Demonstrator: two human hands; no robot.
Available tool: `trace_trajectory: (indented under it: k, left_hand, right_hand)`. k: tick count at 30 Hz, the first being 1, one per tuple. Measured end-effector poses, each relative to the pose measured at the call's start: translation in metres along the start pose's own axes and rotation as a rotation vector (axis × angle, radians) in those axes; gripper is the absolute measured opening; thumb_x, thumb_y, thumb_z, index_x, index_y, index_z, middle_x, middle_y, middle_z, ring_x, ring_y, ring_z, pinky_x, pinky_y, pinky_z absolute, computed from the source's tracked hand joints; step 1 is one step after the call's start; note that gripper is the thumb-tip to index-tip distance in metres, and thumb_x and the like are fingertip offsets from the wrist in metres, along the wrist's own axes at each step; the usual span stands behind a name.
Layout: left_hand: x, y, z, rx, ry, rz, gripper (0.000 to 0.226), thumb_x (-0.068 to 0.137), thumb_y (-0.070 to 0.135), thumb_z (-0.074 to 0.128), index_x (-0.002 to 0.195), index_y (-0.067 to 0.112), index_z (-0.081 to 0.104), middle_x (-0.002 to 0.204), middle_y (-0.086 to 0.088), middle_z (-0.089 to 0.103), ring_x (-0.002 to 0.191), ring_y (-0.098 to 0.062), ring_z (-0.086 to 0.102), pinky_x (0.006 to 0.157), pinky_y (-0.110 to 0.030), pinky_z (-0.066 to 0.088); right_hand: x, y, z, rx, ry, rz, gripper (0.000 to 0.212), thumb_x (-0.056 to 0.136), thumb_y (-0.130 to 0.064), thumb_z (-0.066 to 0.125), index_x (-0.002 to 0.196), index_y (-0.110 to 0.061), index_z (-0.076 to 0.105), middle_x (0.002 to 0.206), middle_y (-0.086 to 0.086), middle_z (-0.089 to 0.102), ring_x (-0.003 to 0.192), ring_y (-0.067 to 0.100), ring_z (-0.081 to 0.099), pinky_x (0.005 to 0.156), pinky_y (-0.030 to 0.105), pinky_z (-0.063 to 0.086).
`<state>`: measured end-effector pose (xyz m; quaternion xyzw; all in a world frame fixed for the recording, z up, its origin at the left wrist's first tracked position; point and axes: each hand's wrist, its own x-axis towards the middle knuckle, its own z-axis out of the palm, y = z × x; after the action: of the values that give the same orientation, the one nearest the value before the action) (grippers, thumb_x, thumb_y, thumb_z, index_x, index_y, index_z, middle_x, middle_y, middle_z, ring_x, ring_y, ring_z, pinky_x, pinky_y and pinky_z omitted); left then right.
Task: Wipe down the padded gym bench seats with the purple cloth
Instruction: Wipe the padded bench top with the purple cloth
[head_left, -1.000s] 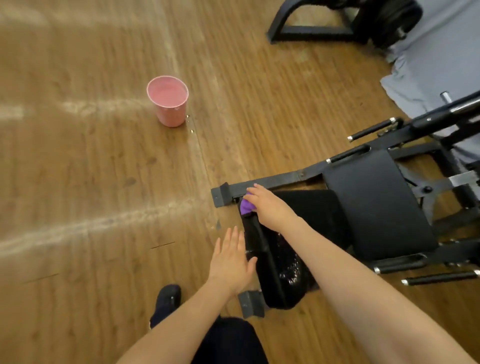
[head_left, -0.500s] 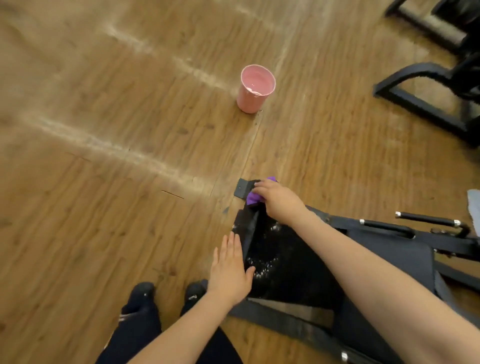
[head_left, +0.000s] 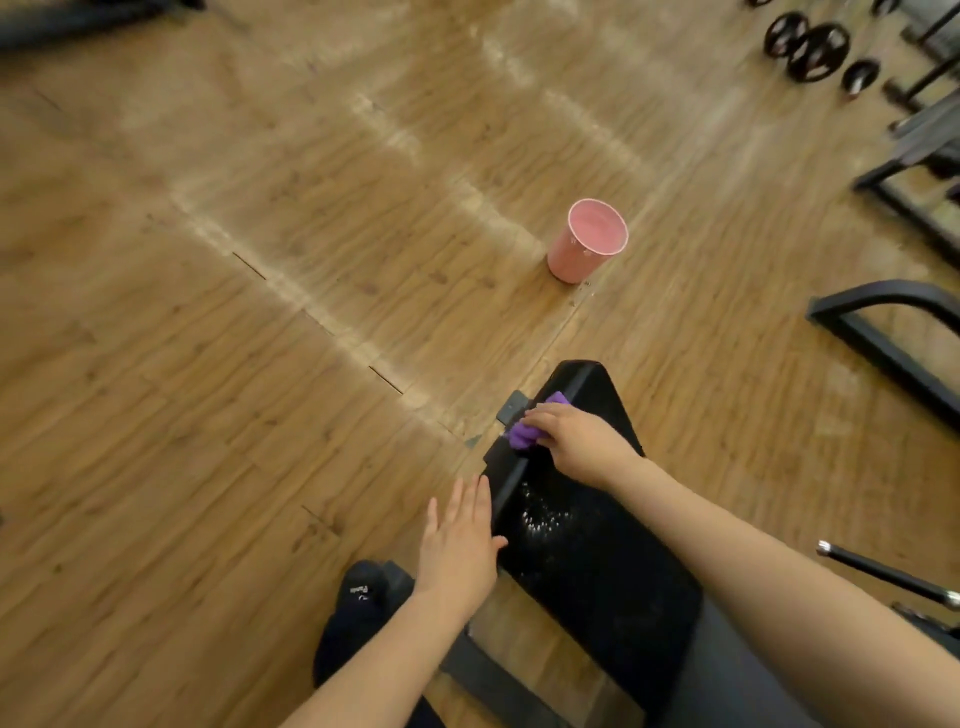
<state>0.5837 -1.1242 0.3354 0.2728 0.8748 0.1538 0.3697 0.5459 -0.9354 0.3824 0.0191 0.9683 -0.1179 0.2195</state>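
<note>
The right hand (head_left: 576, 441) grips the purple cloth (head_left: 524, 428) against the left edge of the black seat pad (head_left: 597, 561). The left hand (head_left: 460, 545) lies flat, fingers straight, beside that edge. A pink cup (head_left: 587, 241) stands well apart on bare wood floor (head_left: 234, 364).

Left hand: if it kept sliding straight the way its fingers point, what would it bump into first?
Probably nothing soon. The left hand points up along the bench pad's side edge, so only wooden floor lies ahead; depth is unclear.
</note>
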Motion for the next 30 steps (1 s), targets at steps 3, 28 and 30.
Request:
trace_trajectory:
  k: [3,28,30]
  left_hand:
    - [0.001,0.000,0.007,-0.061,0.022,0.001,0.072,0.103,0.032,0.036,0.150,0.012,-0.014,0.159,-0.002,-0.016,0.145,-0.016,-0.018,0.117,-0.044,-0.004]
    - [0.003,0.013,0.046,-0.401,0.313,-0.140,0.075,0.100,0.018,0.044,0.152,0.018,-0.010,0.161,0.002,-0.009,0.146,-0.010,-0.007,0.117,-0.031,-0.001]
    - [0.004,0.011,0.043,-0.399,0.308,-0.139,0.072,0.101,0.021,0.044,0.153,0.017,-0.006,0.161,0.002,-0.006,0.147,-0.010,-0.005,0.118,-0.031,0.001]
  right_hand:
    - [0.015,0.023,-0.010,0.049,0.149,0.143,0.029,0.091,-0.003,0.047,0.117,-0.006,0.060,0.124,0.007,0.057,0.118,0.024,0.049,0.097,0.029,0.035]
    - [0.010,0.007,0.029,0.018,0.117,-0.107,0.028,0.090,-0.025,0.058,0.115,-0.016,0.064,0.111,-0.001,0.065,0.108,0.018,0.053,0.093,0.031,0.040]
    - [0.003,-0.005,0.034,0.028,0.123,-0.170,0.029,0.089,-0.026,0.060,0.116,-0.017,0.065,0.111,-0.002,0.065,0.107,0.018,0.053,0.092,0.030,0.040]
